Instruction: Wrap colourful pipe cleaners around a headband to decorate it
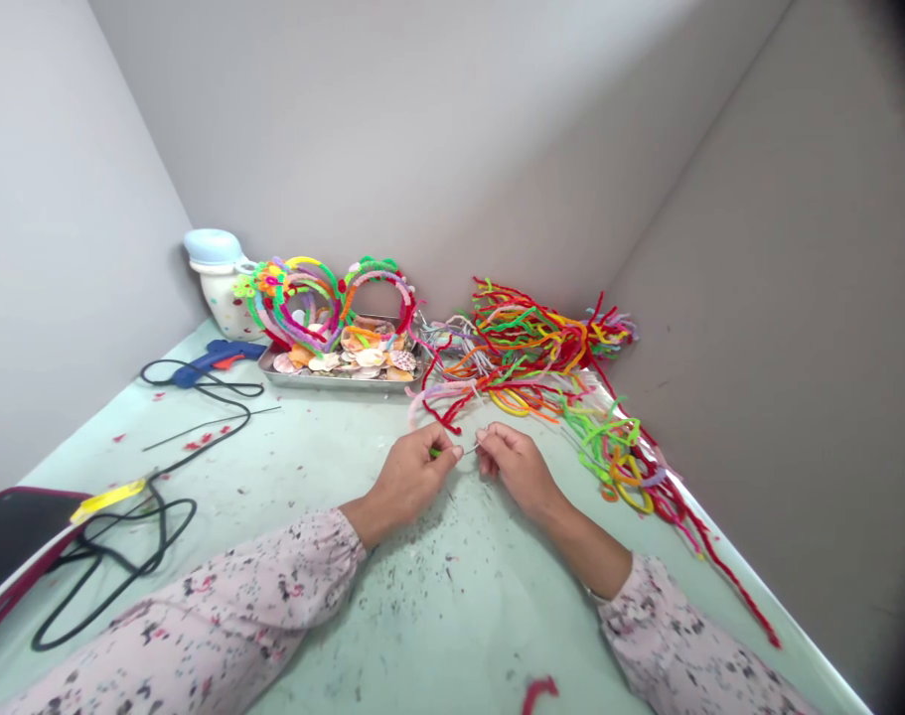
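Observation:
Both my hands meet over the middle of the table, pinching a thin piece between them. My left hand [414, 472] is closed on a pipe cleaner whose green fuzz [435, 453] shows at the fingers. A bare, wire-like stretch [471, 451] spans the small gap to my right hand [513, 465], whose thumb and fingertips pinch its other end. Just beyond my hands lie a pink pipe cleaner [422, 399] and a dark red one [446, 417]. Most of the held piece is hidden by my fingers.
A metal tray [333, 382] of seashells carries pipe-cleaner headbands [295, 298]. Behind it stands a white jar [225, 298]. Left are a blue glue gun [199, 362], a black cord [176, 467] and a dark red-edged object [20, 541]. Pipe cleaners [533, 338] heap at right; a red scrap [539, 687] lies in front.

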Demonstrator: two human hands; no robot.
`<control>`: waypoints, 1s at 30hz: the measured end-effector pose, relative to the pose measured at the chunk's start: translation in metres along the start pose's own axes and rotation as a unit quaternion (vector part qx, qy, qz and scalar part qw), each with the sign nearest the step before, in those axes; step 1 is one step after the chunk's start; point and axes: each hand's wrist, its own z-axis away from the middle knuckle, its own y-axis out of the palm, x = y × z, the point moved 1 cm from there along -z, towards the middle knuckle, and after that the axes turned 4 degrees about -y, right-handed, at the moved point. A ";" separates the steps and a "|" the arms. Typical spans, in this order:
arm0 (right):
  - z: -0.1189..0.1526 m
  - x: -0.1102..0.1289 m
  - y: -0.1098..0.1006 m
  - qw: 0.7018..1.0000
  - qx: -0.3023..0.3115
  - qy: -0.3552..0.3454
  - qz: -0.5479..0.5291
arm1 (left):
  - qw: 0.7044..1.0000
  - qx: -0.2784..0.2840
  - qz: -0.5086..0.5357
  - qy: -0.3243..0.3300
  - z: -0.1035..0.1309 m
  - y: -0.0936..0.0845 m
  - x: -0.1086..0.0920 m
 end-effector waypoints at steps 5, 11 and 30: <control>-0.002 -0.003 0.000 0.999 -0.017 0.019 -0.043 | 1.000 -0.002 0.011 0.016 0.000 0.002 0.001; -0.004 -0.004 0.000 0.997 -0.029 0.039 -0.067 | 0.999 -0.015 0.020 0.039 0.001 0.004 0.003; -0.004 -0.001 0.001 0.997 -0.020 0.039 -0.068 | 0.992 -0.051 0.025 0.110 -0.001 0.004 0.005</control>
